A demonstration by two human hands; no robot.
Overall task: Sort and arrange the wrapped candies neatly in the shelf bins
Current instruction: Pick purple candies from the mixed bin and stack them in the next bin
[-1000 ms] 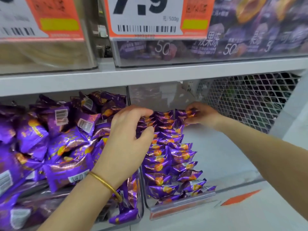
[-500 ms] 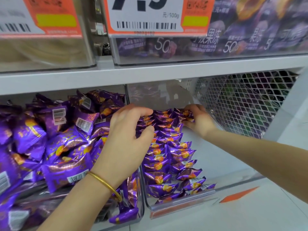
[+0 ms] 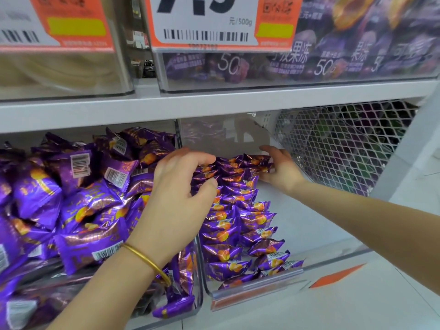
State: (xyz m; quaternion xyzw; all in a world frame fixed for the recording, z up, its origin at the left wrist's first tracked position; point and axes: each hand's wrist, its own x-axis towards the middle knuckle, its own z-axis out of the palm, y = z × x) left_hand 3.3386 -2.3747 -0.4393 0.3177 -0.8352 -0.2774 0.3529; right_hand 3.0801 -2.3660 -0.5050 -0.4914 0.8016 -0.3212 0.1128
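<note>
1. Wrapped candies (image 3: pixel 238 217) are stood in two overlapping rows inside the clear bin (image 3: pixel 257 281), apparently for neatness.
2. The rearmost ones are clasped between the half-curled left hand (image 3: pixel 181 194) and right hand (image 3: pixel 282 173), seemingly to square them.

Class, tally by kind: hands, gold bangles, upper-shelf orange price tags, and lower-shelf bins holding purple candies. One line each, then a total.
Hands: 2, left hand, right hand
Gold bangle: 1
Upper-shelf orange price tags: 2, left tag, middle tag
Lower bins holding purple candies: 2, left bin, right bin
Total: 7
</note>
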